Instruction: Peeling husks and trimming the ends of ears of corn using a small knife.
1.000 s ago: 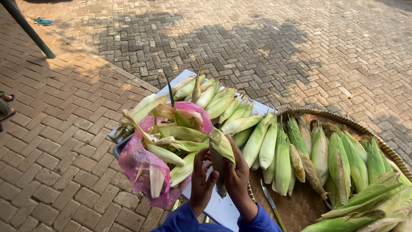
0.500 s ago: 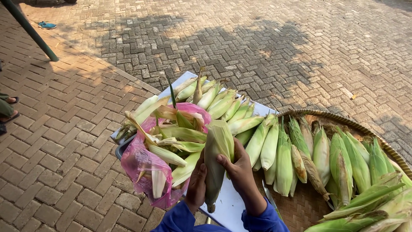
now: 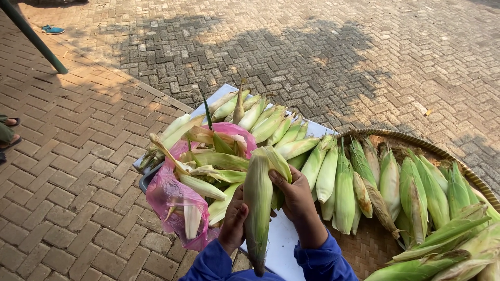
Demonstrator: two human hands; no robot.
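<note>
- A brick pavement (image 3: pixel 78 208) in sun and shade lies under the desk (image 3: pixel 281 239).
- At six o'clock, the left hand (image 3: pixel 233 221) and right hand (image 3: pixel 297 200) both clasp an upright corn ear (image 3: pixel 258 203), the right pinching a husk leaf.
- At nine o'clock, a pink bag (image 3: pixel 172 198) catches stripped husks.
- At three o'clock, a woven tray (image 3: pixel 416 145) fans out unhusked ears.

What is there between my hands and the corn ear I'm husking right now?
Nothing visible. The left hand and right hand both grip the corn ear directly, bare palms on its green husk, above the pink bag.
</note>
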